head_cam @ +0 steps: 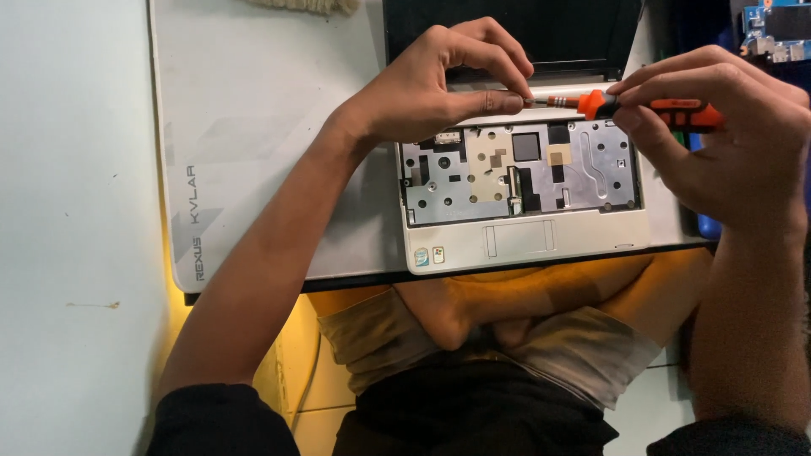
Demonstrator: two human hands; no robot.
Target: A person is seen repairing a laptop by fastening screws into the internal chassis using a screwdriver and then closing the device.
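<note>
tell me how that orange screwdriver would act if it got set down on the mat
The screwdriver looks stiff and light: slim metal shaft, short plastic handle. Its rounded handle could probably roll on the flat mat. The right hand pinches it easily, so the grip seems unlikely to slip.

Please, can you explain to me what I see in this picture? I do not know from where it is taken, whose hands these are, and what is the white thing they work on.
There is one picture, taken by a camera on a person's head, looking down, so both hands are that person's own. The person sits with crossed legs at a low white surface. On it lies a pale mat, and on the mat a small white laptop with the keyboard removed, so the grey metal plate inside shows. The right hand holds an orange and black screwdriver, lying nearly flat, its tip pointing left. The left hand pinches at that tip with thumb and fingers, over the laptop's upper edge. I cannot tell if a screw is there. A blue circuit board shows in the top right corner.
</note>
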